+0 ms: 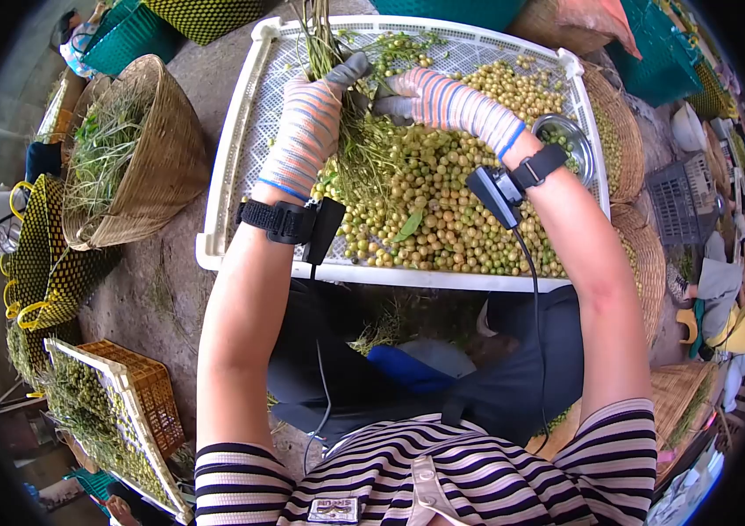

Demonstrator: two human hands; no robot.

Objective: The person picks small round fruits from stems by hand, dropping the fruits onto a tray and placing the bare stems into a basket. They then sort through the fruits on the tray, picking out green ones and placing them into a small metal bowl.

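Observation:
A striped glove with grey fingertips covers my left hand (pixel 327 95), which is closed round a bunch of thin green stems (pixel 318 44) at the tray's upper left. My right hand (pixel 416 98), gloved the same way, is beside the bunch with its fingertips among the stalks; what it grips there is hidden. Below both hands, loose round yellow-green fruits (pixel 442 202) cover much of the white perforated tray (pixel 245 114). A metal bowl (pixel 576 145) with some fruits sits at the tray's right side. One green leaf (pixel 408 226) lies on the fruits.
A woven basket (pixel 153 158) of stalks stands on the left. Lower left, a tilted white tray (pixel 127 421) holds fruits and stems beside an orange crate (pixel 157 394). Round baskets (pixel 648 263) and a dark crate (pixel 684 197) are on the right. Other people are at the edges.

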